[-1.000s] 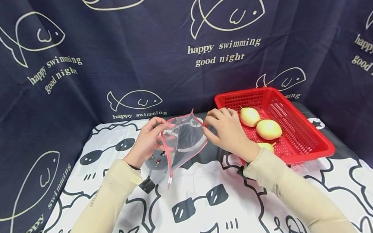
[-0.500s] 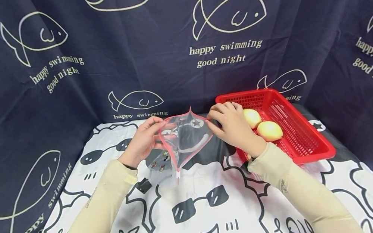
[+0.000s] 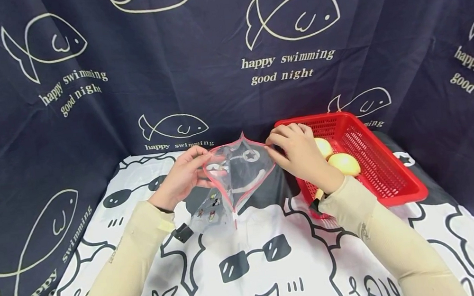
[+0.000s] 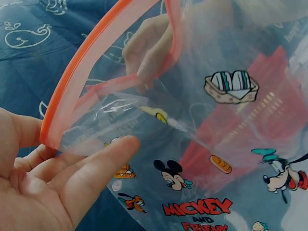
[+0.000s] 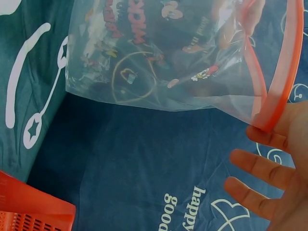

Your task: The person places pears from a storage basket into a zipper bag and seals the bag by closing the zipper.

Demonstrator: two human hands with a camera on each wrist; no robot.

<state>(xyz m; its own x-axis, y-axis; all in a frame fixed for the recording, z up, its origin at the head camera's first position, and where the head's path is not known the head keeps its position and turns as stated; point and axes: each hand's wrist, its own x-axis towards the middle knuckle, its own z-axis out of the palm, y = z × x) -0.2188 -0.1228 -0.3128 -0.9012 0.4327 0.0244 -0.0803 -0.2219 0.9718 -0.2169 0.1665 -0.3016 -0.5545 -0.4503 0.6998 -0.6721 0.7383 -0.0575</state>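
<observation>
A clear zip bag (image 3: 240, 185) with a red-edged mouth and cartoon prints hangs between the two hands, its mouth spread wide. My left hand (image 3: 186, 176) pinches the left corner of the rim; in the left wrist view the thumb of that hand (image 4: 72, 178) lies against the clear film (image 4: 216, 130). The opposite corner is pinched by my right hand (image 3: 299, 154), beside the basket. In the right wrist view, thumb and index finger of the right hand (image 5: 274, 163) hold the orange-red rim (image 5: 284, 72), with the other fingers apart from it. Nothing shows inside the bag.
A red plastic basket (image 3: 393, 171) stands right of the hands, holding yellow pears (image 3: 344, 164), partly hidden by the right hand and arm. A patterned black-and-white cloth (image 3: 257, 270) covers the table. A dark blue fabric (image 3: 212, 64) with fish drawings hangs behind.
The bag's mouth has widened and turned more toward the head camera. My right hand has moved slightly right and up, with the rim still pinched; the left has shifted little.
</observation>
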